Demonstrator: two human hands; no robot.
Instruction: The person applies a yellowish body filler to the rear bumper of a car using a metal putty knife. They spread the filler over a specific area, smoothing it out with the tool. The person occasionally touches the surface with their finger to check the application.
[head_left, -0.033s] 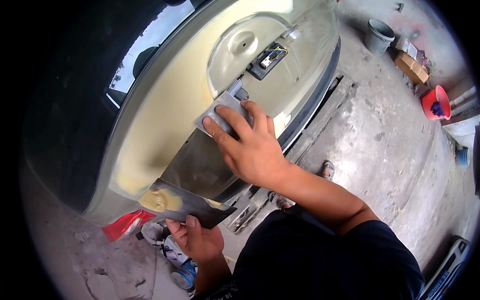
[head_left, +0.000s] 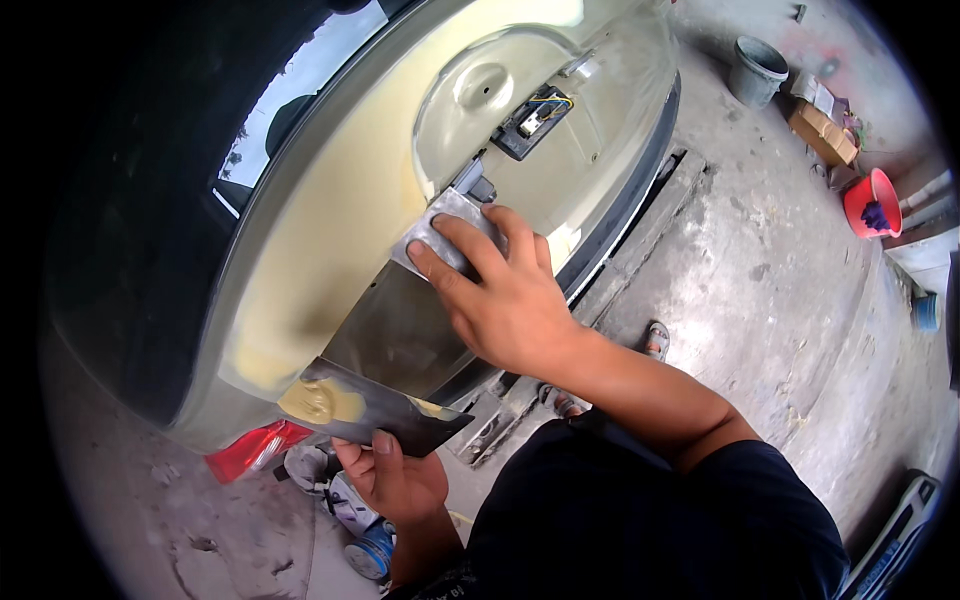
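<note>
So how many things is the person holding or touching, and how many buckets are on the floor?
Metal spreader under right hand: 1
Dark mixing board with yellow filler in left hand: 1
Grey bucket: 1
Red bucket: 1
Total: 4

My right hand (head_left: 505,300) and left hand (head_left: 395,480) are both bare, with no gloves, rings or watch. My forearms are uncovered too. I wear a dark navy shirt (head_left: 640,520) with short sleeves; the right sleeve (head_left: 770,470) ends above my elbow. Below, a sandal (head_left: 655,340) with a grey strap shows on one foot; my other foot is mostly hidden.
</note>
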